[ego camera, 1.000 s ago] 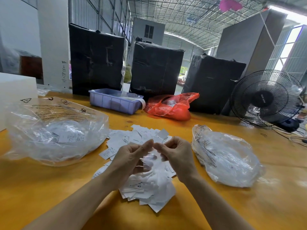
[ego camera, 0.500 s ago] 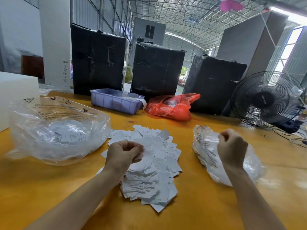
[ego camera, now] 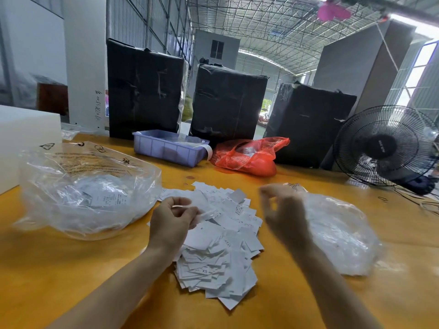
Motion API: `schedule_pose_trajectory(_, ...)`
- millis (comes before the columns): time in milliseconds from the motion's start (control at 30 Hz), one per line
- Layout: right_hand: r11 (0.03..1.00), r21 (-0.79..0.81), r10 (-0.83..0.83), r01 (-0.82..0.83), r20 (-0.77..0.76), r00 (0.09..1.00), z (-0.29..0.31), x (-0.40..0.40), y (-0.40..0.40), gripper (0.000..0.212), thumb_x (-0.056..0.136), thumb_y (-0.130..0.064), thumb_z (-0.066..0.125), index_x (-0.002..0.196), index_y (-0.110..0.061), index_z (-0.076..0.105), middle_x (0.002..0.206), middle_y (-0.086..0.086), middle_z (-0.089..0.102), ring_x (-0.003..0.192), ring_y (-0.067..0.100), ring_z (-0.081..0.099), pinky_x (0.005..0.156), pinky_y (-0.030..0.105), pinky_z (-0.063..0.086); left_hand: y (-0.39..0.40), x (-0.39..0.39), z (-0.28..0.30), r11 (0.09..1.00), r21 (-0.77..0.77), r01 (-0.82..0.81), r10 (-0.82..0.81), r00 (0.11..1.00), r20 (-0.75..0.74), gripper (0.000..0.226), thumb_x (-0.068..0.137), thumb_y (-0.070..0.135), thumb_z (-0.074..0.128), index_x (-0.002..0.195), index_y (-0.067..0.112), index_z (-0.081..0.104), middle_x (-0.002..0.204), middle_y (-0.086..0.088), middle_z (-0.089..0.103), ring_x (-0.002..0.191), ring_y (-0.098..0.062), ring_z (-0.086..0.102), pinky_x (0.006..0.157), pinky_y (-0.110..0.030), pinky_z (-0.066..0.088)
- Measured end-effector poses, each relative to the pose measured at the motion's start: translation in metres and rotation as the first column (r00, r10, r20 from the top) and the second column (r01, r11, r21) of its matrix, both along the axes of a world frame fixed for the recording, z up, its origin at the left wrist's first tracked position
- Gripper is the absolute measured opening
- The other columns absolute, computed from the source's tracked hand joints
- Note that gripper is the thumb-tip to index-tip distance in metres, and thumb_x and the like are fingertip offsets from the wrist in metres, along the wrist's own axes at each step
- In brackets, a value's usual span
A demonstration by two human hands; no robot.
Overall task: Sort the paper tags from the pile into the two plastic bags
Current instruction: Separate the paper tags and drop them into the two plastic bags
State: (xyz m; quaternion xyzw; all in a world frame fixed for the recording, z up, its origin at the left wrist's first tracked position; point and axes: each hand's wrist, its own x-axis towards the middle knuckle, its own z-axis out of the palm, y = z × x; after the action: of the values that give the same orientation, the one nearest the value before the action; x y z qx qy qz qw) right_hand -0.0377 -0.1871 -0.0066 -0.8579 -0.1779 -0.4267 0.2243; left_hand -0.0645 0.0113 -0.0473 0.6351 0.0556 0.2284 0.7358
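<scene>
Paper tags [ego camera: 213, 248] heaped at tabletop [ego camera: 59, 276] centre, flanked by two clear plastic bags. Left bag [ego camera: 88, 186] seen at 9 o'clock of pile, tags visible inside. Left hand [ego camera: 174, 216] curled above pile's 10 o'clock edge, tag or two pinched between thumb and fingers. Right hand [ego camera: 283, 213] raised at pile's 2 o'clock, blurred, thumb and forefinger near touching; contents cannot be told. Right bag [ego camera: 342, 236] lying at 3 o'clock, just beside right hand.
</scene>
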Motion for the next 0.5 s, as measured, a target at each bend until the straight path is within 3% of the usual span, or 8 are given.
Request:
schedule_pose_trajectory(67, 0.954, -0.107, 0.243, -0.281, -0.275, 0.93, -0.016, -0.013, 0.038, 0.02, 0.087, -0.023, 0.067, 0.1, -0.008, 0.072, 0.102, 0.007, 0.072, 0.094, 0.021, 0.064, 0.087, 0.026, 0.047, 0.002, 0.001, 0.0, 0.998, 0.02, -0.052, 0.052, 0.998, 0.025, 0.013, 0.087, 0.002, 0.063, 0.094, 0.012, 0.056, 0.079, -0.004, 0.069, 0.074, -0.012, 0.067, 0.064, -0.022, 0.054)
schedule_pose_trajectory(100, 0.91, -0.173, 0.285, -0.377, -0.4, 0.871, -0.026, -0.018, 0.052, 0.034, 0.087, -0.035, 0.065, 0.109, -0.01, 0.069, 0.112, 0.006, 0.069, 0.104, 0.019, 0.059, 0.093, 0.029, 0.045, 0.004, 0.001, 0.001, 0.997, 0.015, -0.071, 0.07, 0.997, 0.037, 0.015, 0.088, 0.002, 0.062, 0.093, 0.013, 0.055, 0.079, -0.004, 0.069, 0.075, -0.013, 0.067, 0.067, -0.024, 0.053)
schedule_pose_trajectory(167, 0.834, -0.326, 0.255, -0.446, -0.489, 0.834, -0.042, -0.021, 0.067, 0.05, 0.086, -0.047, 0.06, 0.121, -0.012, 0.062, 0.126, 0.006, 0.062, 0.117, 0.02, 0.051, 0.099, 0.034, 0.041, 0.006, 0.003, 0.002, 0.996, -0.009, -0.089, 0.089, 0.995, 0.05, 0.018, 0.089, 0.001, 0.061, 0.09, 0.017, 0.053, 0.079, -0.003, 0.069, 0.075, -0.014, 0.066, 0.067, -0.024, 0.051)
schedule_pose_trajectory(233, 0.809, -0.395, 0.228, -0.435, -0.471, 0.852, -0.046, -0.022, 0.07, 0.04, 0.09, -0.042, 0.057, 0.114, -0.011, 0.067, 0.121, 0.007, 0.063, 0.114, 0.022, 0.051, 0.095, 0.035, 0.043, 0.007, 0.003, 0.002, 0.995, -0.038, -0.089, 0.09, 0.995, 0.04, 0.02, 0.089, 0.0, 0.059, 0.088, 0.019, 0.051, 0.079, -0.003, 0.068, 0.075, -0.014, 0.065, 0.065, -0.022, 0.05)
schedule_pose_trajectory(333, 0.842, -0.31, 0.268, -0.442, -0.47, 0.841, -0.042, -0.02, 0.065, 0.028, 0.095, -0.028, 0.054, 0.106, -0.007, 0.071, 0.11, 0.008, 0.067, 0.103, 0.021, 0.055, 0.087, 0.028, 0.043, 0.007, 0.003, 0.002, 0.996, -0.057, -0.075, 0.077, 0.997, 0.027, 0.02, 0.09, -0.001, 0.057, 0.088, 0.018, 0.052, 0.08, -0.004, 0.068, 0.077, -0.015, 0.065, 0.063, -0.021, 0.048)
schedule_pose_trajectory(500, 0.861, -0.269, 0.274, -0.432, -0.471, 0.839, -0.038, -0.016, 0.056, 0.021, 0.095, -0.007, 0.047, 0.098, -0.001, 0.068, 0.098, 0.014, 0.068, 0.092, 0.028, 0.06, 0.079, 0.035, 0.046, 0.006, 0.003, 0.002, 0.997, -0.051, -0.054, 0.056, 0.998, 0.034, 0.019, 0.09, -0.001, 0.057, 0.088, 0.018, 0.053, 0.08, -0.003, 0.069, 0.078, -0.012, 0.066, 0.058, -0.016, 0.049)
